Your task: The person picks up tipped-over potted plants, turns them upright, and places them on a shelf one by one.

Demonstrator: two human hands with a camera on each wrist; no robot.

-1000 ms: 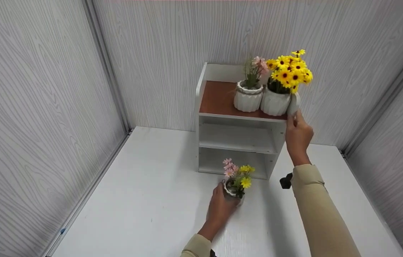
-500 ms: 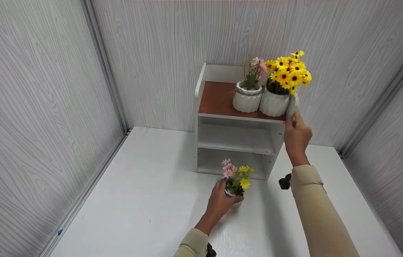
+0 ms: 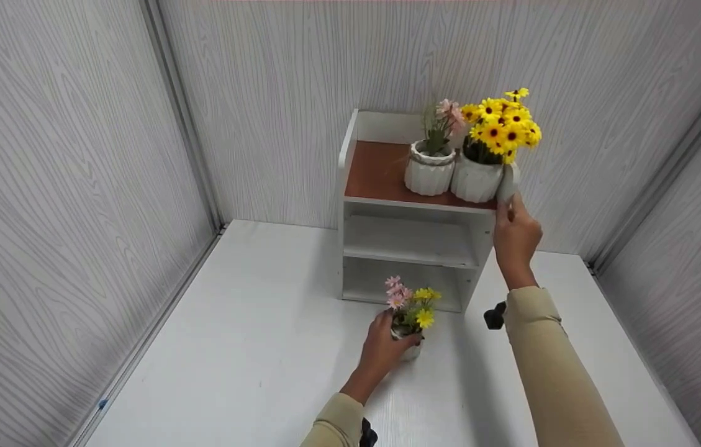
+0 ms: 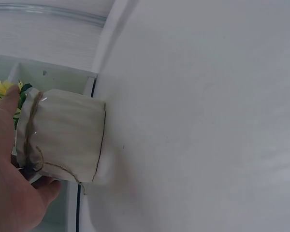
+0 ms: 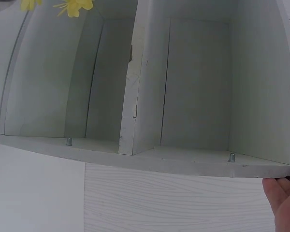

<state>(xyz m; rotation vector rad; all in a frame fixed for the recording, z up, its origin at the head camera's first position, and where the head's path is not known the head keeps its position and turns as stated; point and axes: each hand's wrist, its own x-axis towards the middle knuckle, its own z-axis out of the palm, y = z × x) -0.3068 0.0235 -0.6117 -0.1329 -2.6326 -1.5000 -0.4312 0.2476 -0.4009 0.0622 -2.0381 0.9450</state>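
My left hand point(image 3: 380, 346) grips a small whitish flowerpot point(image 3: 411, 352) around its rim, in front of the shelf unit. Pink and yellow artificial flowers point(image 3: 396, 299) rise from it. Twine is tied about the pot point(image 4: 67, 130) in the left wrist view, and its base is right at the white tabletop. My right hand point(image 3: 516, 241) holds the front edge of the right side panel of the white shelf unit point(image 3: 412, 241), level with its brown top. The right wrist view catches only part of that hand point(image 5: 287, 200), with fingertips at the panel's edge.
On the brown top stand two white pots, one with pink flowers point(image 3: 429, 175) and one with yellow flowers point(image 3: 475, 179), side by side toward the right. Wood-grain wall panels point(image 3: 275, 112) enclose the white table point(image 3: 251, 323) at the back and both sides.
The left hand has shifted slightly at the flowerpot, its thumb now across the near side of the rim; the pot has barely moved. The right hand keeps its place on the side panel.
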